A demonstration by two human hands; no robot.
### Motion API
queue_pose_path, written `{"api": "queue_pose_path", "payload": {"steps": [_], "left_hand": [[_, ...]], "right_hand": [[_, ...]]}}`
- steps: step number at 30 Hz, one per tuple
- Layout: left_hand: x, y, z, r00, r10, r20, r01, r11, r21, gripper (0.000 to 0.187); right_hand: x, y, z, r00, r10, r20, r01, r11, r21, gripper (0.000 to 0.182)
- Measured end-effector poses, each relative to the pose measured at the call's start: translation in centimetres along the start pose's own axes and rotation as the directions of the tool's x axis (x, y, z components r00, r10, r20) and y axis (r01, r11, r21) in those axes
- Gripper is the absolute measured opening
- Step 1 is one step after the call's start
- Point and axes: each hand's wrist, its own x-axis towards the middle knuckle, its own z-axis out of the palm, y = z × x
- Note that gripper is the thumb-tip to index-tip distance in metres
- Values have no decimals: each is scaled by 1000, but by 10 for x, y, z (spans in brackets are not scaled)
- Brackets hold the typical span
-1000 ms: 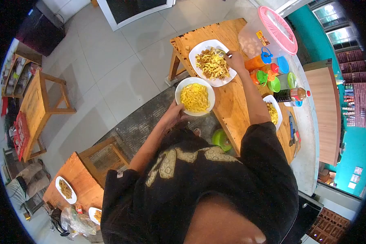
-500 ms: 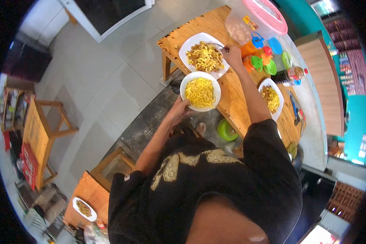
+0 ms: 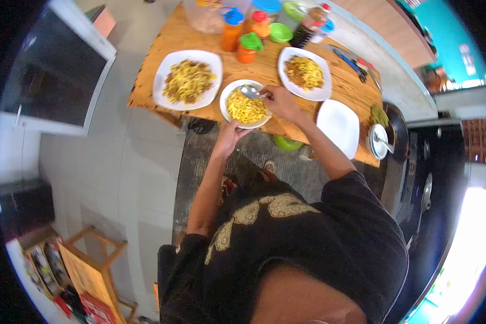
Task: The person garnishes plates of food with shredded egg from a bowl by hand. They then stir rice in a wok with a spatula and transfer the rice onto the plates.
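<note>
My left hand (image 3: 229, 139) grips the near side of a white bowl (image 3: 223, 102) at the table's front edge. Thin yellow strips, like sliced omelette, (image 3: 245, 109) lie in the bowl. Pinched in my right hand (image 3: 282, 103) is a metal spoon (image 3: 249, 92), its head over the bowl's far side. Left of the bowl, a square white plate (image 3: 213, 63) bears a brown and yellow heap of food (image 3: 188, 81). A second plate (image 3: 323, 90) of similar food stands beyond my right hand, and a bare white plate (image 3: 338, 129) lies right of my forearm.
Sauce bottles (image 3: 233, 32), a dark bottle (image 3: 308, 27) and a green bowl (image 3: 280, 33) line the back of the wooden table (image 3: 137, 89). Blue-handled scissors (image 3: 350, 63) lie at the right. Past stacked bowls with a spoon (image 3: 378, 141) sits a dark pan (image 3: 398, 129).
The bowl has come in front of the table's middle, away from the left plate. My right hand has brought the spoon from that plate to the bowl. The view has turned rightward.
</note>
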Motion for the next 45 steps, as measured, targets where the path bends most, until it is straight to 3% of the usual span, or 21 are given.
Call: {"api": "queue_pose_path", "payload": {"steps": [5, 9, 11, 15, 21, 23, 25, 26, 29, 31, 32, 33, 34, 35, 37, 38, 40, 42, 43, 44, 45], "left_hand": [[42, -53, 5, 1000, 8, 30, -7, 999, -47, 43], [42, -54, 38, 998, -10, -67, 9, 1000, -14, 49], [41, -61, 46, 992, 49, -116, -46, 999, 30, 46], [47, -77, 33, 991, 121, -52, -121, 993, 13, 44], [23, -100, 74, 930, 175, -324, -203, 978, -52, 39], [9, -117, 82, 768, 182, -614, -182, 981, 62, 37], [-12, -133, 121, 665, 380, -643, -122, 904, 409, 36], [-16, -135, 132, 620, 482, -619, -74, 822, 565, 35], [5, -144, 132, 638, 767, -69, -251, 291, 923, 30], [42, -140, 182, 745, 667, -3, -363, 409, 837, 28], [68, -145, 209, 775, 621, 115, -420, 370, 829, 29], [93, -151, 239, 792, 564, 234, -480, 338, 810, 31], [109, -149, 277, 873, 340, 349, -416, 147, 897, 34], [143, -173, 292, 836, 284, 469, -539, 277, 795, 35], [190, -211, 344, 721, 87, 687, -691, 166, 704, 35], [211, -234, 372, 637, -16, 771, -765, 119, 634, 34], [234, -276, 434, 619, -326, 715, -755, 5, 656, 47], [265, -337, 471, 654, -451, 607, -706, -75, 704, 61], [283, -369, 481, 665, -506, 549, -685, -120, 719, 68], [310, -401, 482, 673, -537, 508, -683, -186, 707, 89], [305, -407, 504, 685, -573, 449, -681, -284, 675, 92]], "right_hand": [[-11, 42, 5, 993, -25, -115, -2, 972, -233, 16], [-1, 72, 11, 999, 5, 48, 13, 926, -376, 21], [3, 96, 31, 977, -197, -86, 147, 906, -397, 14], [-11, 82, 10, 956, -282, -84, 212, 859, -466, 18], [-32, 83, -7, 846, -460, -270, 423, 887, -185, 32], [-43, 75, -25, 864, -427, -268, 428, 902, -55, 29], [-68, 73, -47, 903, -348, -250, 387, 914, 125, 24], [-85, 78, -59, 907, -338, -251, 374, 921, 108, 23], [-158, 111, -77, 925, -240, -296, 279, 955, 98, 22], [-218, 140, -86, 967, 50, -249, 6, 975, 220, 25], [-252, 179, -68, 962, 60, -267, 5, 972, 236, 28], [-290, 192, -79, 946, 284, -154, -228, 925, 305, 26], [-328, 212, -66, 837, 534, -114, -505, 837, 210, 25], [-365, 227, -69, 788, 597, -152, -571, 800, 184, 24], [-439, 244, -79, 667, 745, -28, -721, 654, 230, 29], [-485, 268, -38, 396, 911, -118, -867, 413, 280, 34], [-574, 296, 15, 30, 999, -33, -946, 39, 321, 40], [-623, 266, 17, -178, 983, 38, -856, -174, 487, 46], [-699, 304, 128, -8, 979, -205, -994, 14, 106, 46], [-692, 284, 87, -250, 913, 322, -851, -365, 376, 33], [-716, 280, 115, -203, 971, 128, -938, -230, 258, 31]]}}
